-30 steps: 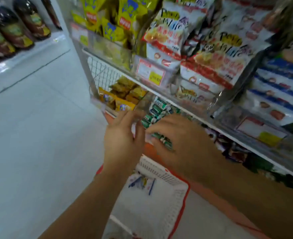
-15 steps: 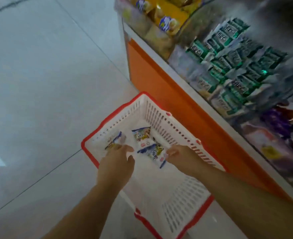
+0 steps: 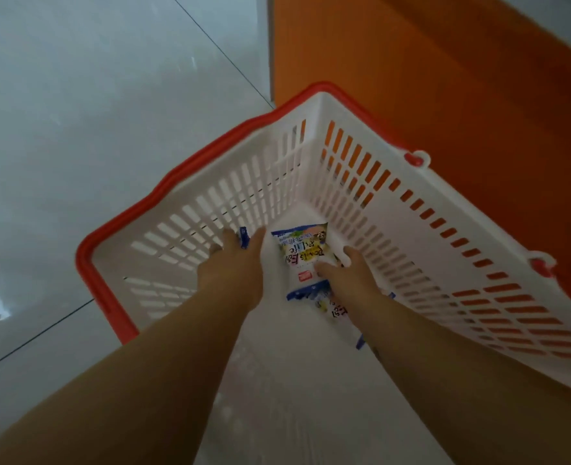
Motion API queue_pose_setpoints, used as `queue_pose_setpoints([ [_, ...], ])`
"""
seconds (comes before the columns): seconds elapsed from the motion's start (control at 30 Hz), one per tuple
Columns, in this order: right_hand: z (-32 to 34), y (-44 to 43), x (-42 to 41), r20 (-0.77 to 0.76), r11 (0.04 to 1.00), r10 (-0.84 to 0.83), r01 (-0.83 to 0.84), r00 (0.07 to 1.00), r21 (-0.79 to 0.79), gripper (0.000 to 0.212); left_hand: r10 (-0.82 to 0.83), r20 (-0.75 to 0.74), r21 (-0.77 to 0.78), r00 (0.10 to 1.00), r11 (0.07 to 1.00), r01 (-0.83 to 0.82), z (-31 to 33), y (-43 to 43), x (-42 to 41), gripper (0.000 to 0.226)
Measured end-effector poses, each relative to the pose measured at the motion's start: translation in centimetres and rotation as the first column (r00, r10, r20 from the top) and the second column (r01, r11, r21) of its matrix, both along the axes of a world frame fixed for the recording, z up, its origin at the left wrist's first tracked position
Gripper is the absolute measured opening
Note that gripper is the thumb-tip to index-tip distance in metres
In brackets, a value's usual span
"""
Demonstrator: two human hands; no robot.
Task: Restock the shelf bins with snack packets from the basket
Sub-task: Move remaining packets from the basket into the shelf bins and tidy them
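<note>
A white basket with a red rim (image 3: 163, 182) stands on the floor, and both my hands are down inside it. My left hand (image 3: 233, 263) has its fingers curled round a snack packet, of which only a blue edge (image 3: 243, 238) shows. A white, yellow and blue snack packet (image 3: 302, 251) lies on the basket floor between my hands. My right hand (image 3: 347, 276) has its thumb on that packet's near end and its fingers curled down beside it. Another packet (image 3: 336, 308) lies partly under my right wrist. The shelf bins are out of view.
The orange base of the shelf unit (image 3: 411, 62) rises right behind the basket's far side. Grey tiled floor (image 3: 76, 95) spreads to the left. Two red handle hinges (image 3: 413, 159) sit on the basket's right rim.
My hands left the shelf bin of green packets and dropped into the basket. The view tilted down, so the shelves went out of sight. Both hands now grip packets.
</note>
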State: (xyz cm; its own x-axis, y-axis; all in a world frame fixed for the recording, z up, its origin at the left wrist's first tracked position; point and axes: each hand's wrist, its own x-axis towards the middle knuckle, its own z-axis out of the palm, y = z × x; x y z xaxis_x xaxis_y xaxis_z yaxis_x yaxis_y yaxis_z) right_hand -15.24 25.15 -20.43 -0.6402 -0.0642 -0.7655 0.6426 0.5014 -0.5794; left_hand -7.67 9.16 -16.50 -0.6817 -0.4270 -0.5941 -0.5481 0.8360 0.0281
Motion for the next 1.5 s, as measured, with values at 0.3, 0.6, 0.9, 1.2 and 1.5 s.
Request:
queue_pose_setpoints([
  [0.3,1.4,-0.3,0.4,-0.136,0.988,0.132,-0.12,0.982,0.094,0.033,0.09,-0.125,0.085,0.988,0.993,-0.08,1.3,0.4,0.4,0.078],
  [0.6,19.7,4.4,4.1,-0.458,0.987,0.135,-0.161,0.878,-0.018,0.011,0.637,-0.251,0.651,0.729,0.669,-0.359,16.8,3.3,3.2,0.093],
  [0.9,44.8,6.1,5.2,-0.528,0.852,0.356,-0.5,0.771,-0.154,0.061,0.89,0.164,0.928,0.427,0.008,-0.372,41.1,7.4,1.4,0.075],
  [1.2,60.8,10.0,1.9,-0.562,0.891,0.281,-0.429,0.778,-0.148,0.059,0.53,-0.105,0.969,0.842,0.244,-0.032,56.9,7.2,-0.1,0.065],
  [1.5,67.7,12.1,1.4,-0.497,0.971,-0.002,-0.118,0.868,-0.21,0.088,0.448,-0.342,0.927,0.826,0.306,0.218,62.0,10.4,-5.4,0.051],
])
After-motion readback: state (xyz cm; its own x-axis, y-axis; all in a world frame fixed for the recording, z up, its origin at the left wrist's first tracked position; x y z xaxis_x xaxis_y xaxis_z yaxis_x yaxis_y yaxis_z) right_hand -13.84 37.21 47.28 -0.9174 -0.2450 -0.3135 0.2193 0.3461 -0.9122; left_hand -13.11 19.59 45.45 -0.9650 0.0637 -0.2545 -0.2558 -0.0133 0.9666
